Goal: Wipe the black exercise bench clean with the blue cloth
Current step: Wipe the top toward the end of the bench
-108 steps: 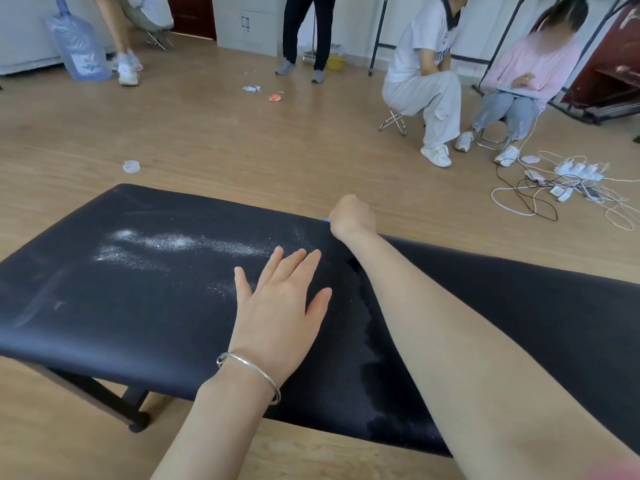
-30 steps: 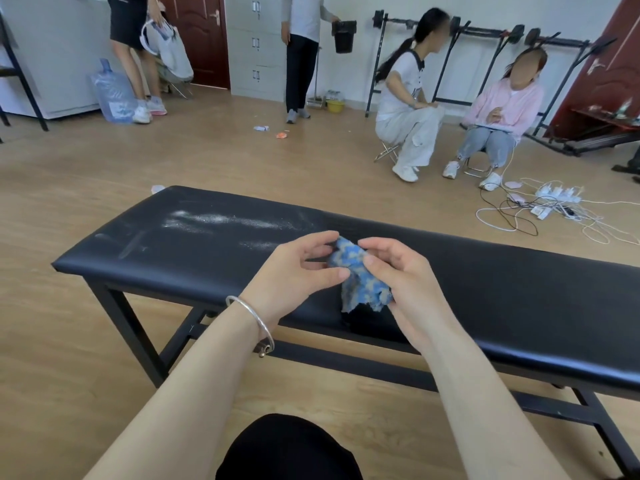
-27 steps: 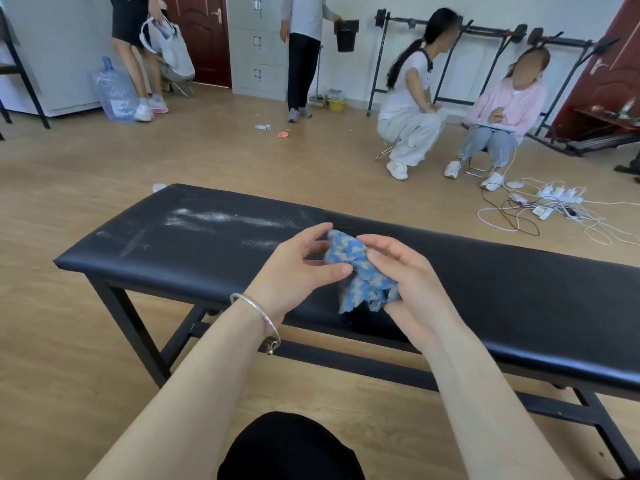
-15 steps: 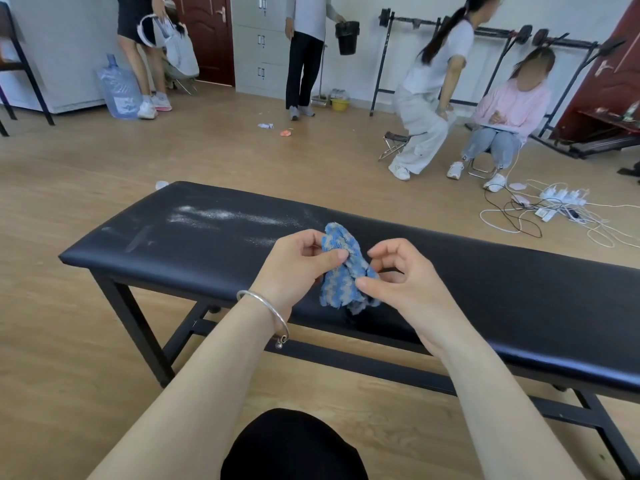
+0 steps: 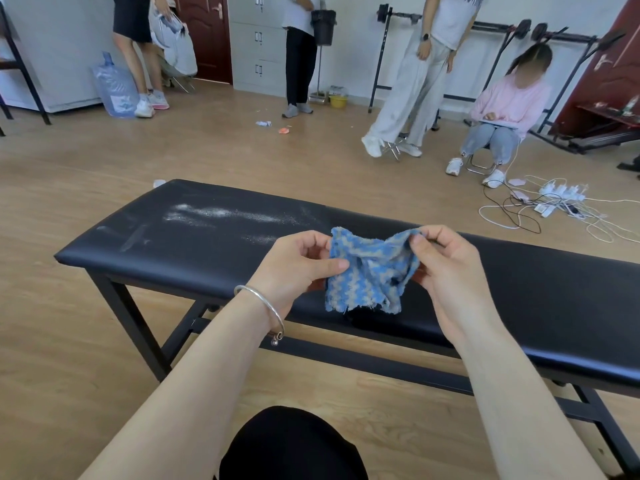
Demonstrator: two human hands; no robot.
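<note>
Head view: the blue cloth (image 5: 370, 268) is held spread in front of the black tabletop (image 5: 207, 237), pinched at nine o'clock by the left grip (image 5: 294, 265) and at three o'clock by the right grip (image 5: 446, 268).

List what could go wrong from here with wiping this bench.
1. The white powder lies toward the far edge of the bench; a careless sweep could push it onto the floor.
2. The blue cloth is small and frayed, pinched only at its top corners by the left hand and right hand; with so light a grip it may bunch and smear rather than lift the powder.
</note>
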